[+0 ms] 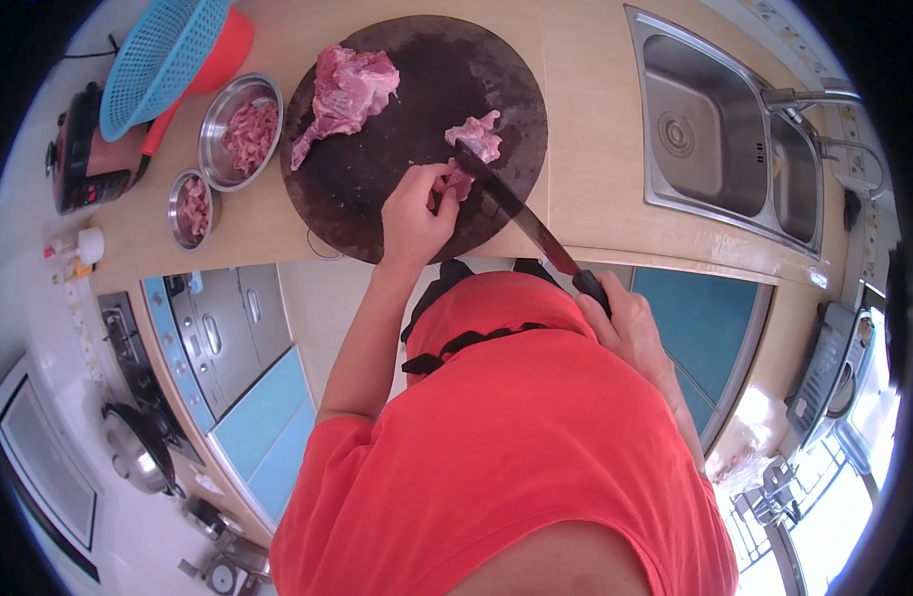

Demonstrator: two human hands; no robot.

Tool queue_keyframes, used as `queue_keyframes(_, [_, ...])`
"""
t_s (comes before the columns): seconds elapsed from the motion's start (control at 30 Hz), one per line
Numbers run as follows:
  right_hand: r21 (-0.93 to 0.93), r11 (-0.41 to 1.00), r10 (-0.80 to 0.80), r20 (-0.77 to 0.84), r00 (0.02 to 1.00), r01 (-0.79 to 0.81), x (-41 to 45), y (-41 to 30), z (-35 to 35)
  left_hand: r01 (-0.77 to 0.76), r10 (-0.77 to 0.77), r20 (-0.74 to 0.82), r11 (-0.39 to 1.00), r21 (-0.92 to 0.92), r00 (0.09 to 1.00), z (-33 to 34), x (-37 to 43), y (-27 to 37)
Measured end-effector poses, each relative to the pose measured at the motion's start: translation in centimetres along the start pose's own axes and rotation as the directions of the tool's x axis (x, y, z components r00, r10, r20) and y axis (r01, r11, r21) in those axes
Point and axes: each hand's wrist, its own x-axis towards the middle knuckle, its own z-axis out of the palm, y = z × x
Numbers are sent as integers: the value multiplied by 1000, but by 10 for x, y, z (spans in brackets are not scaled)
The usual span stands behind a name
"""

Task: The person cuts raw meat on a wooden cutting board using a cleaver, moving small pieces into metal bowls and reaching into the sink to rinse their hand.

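My left hand (420, 212) pinches a small strip of raw meat (460, 184) over a round, dark cutting board (426, 74). In my right hand (626, 320) is the black handle of a long kitchen knife (527, 217). Its blade reaches up and left across the board, and the tip lies over the lower edge of a small piece of raw meat (480, 135). Whether the strip is still joined to that piece cannot be made out. A larger chunk of raw meat (352, 89) rests at the board's upper left.
Left of the board stand a large metal bowl (270, 88) and a smaller one (175, 216), both holding cut meat. Beyond them are a blue plastic basket (158, 67), a red container (225, 52) and an electric cooker (91, 156). A double steel sink (706, 127) is at right.
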Motion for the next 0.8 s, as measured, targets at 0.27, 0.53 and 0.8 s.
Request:
queue_keyframes(0.27, [-229,972,-72,-61,996,57,32,-8,25,-55,55,4,998,22,998,5,2,-1])
queue_keyframes(0.53, [45,999,-16,-124,992,21,47,-10,28,-14,14,-18,999,29,1000,5,-11,-9])
queue_keyframes(0.8, [91,994,65,-72,995,-58,22,-13,15,-242,251,-58,961,133,966,-2,15,13])
